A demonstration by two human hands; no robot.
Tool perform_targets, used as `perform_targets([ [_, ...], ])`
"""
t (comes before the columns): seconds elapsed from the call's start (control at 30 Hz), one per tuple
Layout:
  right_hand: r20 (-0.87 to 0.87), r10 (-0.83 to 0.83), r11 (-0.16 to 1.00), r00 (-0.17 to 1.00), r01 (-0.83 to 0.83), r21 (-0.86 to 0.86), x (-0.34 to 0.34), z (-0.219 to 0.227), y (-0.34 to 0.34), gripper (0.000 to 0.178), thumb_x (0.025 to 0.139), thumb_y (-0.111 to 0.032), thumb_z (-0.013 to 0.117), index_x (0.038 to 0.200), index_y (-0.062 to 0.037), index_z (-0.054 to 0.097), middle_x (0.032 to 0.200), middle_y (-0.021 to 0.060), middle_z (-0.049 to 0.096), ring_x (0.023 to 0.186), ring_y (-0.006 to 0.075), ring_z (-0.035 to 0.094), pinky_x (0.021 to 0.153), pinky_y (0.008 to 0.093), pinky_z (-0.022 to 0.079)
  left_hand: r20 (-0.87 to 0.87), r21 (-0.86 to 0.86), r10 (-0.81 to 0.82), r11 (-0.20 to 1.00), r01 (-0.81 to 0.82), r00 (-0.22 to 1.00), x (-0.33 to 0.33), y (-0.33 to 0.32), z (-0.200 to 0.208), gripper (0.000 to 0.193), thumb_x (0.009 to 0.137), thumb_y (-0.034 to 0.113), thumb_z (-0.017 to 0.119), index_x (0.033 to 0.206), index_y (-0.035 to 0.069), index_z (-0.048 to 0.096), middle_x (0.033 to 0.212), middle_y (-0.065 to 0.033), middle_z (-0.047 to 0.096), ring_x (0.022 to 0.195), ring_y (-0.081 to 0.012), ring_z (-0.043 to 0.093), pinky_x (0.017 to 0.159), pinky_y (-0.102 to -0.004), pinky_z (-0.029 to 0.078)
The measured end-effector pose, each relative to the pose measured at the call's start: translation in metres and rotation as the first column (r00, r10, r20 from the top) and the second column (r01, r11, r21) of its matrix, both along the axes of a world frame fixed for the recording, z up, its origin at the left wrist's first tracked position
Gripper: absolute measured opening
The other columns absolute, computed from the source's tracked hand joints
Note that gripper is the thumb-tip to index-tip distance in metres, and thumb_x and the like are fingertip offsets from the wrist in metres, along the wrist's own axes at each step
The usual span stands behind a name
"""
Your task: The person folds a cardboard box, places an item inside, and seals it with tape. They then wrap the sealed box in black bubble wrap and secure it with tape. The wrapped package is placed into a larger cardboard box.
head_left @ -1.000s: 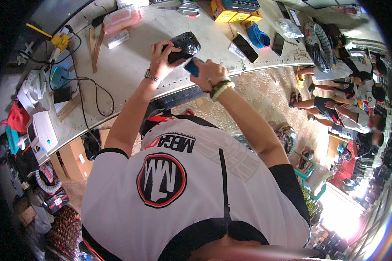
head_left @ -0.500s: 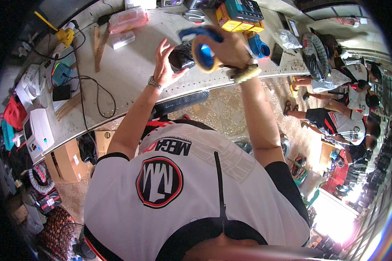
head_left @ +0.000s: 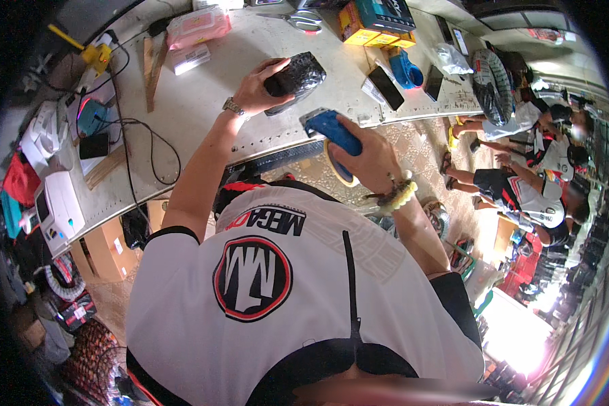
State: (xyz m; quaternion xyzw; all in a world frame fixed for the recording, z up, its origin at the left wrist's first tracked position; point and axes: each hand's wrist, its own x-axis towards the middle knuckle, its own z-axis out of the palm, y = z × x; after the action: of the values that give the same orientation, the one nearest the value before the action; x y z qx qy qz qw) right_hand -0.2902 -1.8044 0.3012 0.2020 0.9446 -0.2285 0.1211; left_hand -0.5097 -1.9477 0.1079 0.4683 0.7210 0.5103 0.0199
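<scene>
A small box-shaped package in shiny black plastic wrap (head_left: 301, 76) is at the table's middle. My left hand (head_left: 255, 89) is closed round its left end, thumb on the near side and fingers on the far side. My right hand (head_left: 373, 160) grips a blue tape dispenser (head_left: 336, 131) just off the table's near edge. The roll of tape on it shows partly below the hand. A gap separates the dispenser from the package.
Behind lie scissors (head_left: 306, 25), a pink wipes pack (head_left: 197, 28) and stacked boxes (head_left: 365, 27). A phone (head_left: 386, 88) and another blue tape dispenser (head_left: 406, 70) lie to the right. Cables (head_left: 157, 135) trail at left. Several people are on the far right.
My right hand has drawn the tape dispenser back toward me, away from the package. My left hand has gone from spread fingers beside the package to a grip on it.
</scene>
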Motion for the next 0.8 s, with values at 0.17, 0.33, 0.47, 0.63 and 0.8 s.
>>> perform_targets([
  [0.17, 0.132, 0.13, 0.991, 0.983, -0.129, -0.018, -0.039, -0.052, -0.003, 0.057, 0.082, -0.042, 0.062, 0.134, -0.0188, 0.053, 0.093, 0.0224, 0.067, 0.087, 0.0365, 0.067, 0.078, 0.0471, 0.053, 0.054, -0.031, -0.075, 0.997, 0.077, 0.996, -0.007, -0.006, -0.001, 0.082, 0.065, 0.019, 0.085, 0.136, 0.007, 0.046, 0.13, -0.0159, 0.053, 0.12, -0.0319, 0.051, 0.105, -0.0422, 0.041],
  [0.33, 0.385, 0.151, 0.971, 0.911, -0.209, 0.113, -0.076, -0.073, -0.03, 0.052, 0.068, -0.039, 0.067, 0.114, -0.0161, 0.064, 0.094, 0.0135, 0.063, 0.089, 0.0314, 0.065, 0.07, 0.0437, 0.053, 0.131, -0.288, -0.233, 0.921, 0.262, 0.964, -0.005, -0.023, 0.012, 0.106, 0.054, 0.004, 0.076, 0.147, 0.012, 0.027, 0.153, -0.026, 0.014, 0.144, -0.0437, 0.015, 0.115, -0.0514, 0.025],
  [0.47, 0.181, 0.089, 0.985, 0.979, -0.113, 0.128, -0.064, -0.095, -0.045, 0.049, 0.07, -0.033, 0.069, 0.113, -0.0102, 0.064, 0.093, 0.0146, 0.062, 0.083, 0.0298, 0.065, 0.068, 0.0397, 0.053, 0.044, -0.19, -0.156, 0.968, 0.162, 0.987, 0.004, -0.02, 0.0, 0.094, 0.067, 0.026, 0.083, 0.145, 0.008, 0.032, 0.153, -0.0274, 0.013, 0.142, -0.0437, 0.018, 0.113, -0.0528, 0.026],
  [0.63, 0.345, 0.302, 0.911, 0.889, -0.375, 0.169, -0.033, -0.126, -0.038, 0.042, 0.075, -0.03, 0.069, 0.111, -0.0089, 0.066, 0.103, 0.0102, 0.066, 0.099, 0.0268, 0.063, 0.072, 0.0372, 0.053, 0.132, -0.018, 0.186, 0.983, -0.185, 0.974, 0.017, 0.006, -0.024, 0.09, 0.076, 0.048, 0.074, 0.143, 0.004, 0.035, 0.149, -0.0263, 0.026, 0.138, -0.0432, 0.026, 0.111, -0.0534, 0.027],
  [0.8, 0.261, 0.023, 0.995, 0.965, -0.047, 0.086, 0.007, -0.107, 0.028, 0.05, 0.071, -0.033, 0.068, 0.118, -0.017, 0.062, 0.106, 0.0152, 0.065, 0.094, 0.0293, 0.067, 0.073, 0.0402, 0.054, -0.028, 0.07, 0.31, 0.949, -0.308, 0.95, 0.03, 0.041, -0.007, 0.103, 0.062, 0.049, 0.085, 0.145, 0.008, 0.038, 0.136, -0.0262, 0.041, 0.124, -0.0425, 0.042, 0.105, -0.0535, 0.035],
])
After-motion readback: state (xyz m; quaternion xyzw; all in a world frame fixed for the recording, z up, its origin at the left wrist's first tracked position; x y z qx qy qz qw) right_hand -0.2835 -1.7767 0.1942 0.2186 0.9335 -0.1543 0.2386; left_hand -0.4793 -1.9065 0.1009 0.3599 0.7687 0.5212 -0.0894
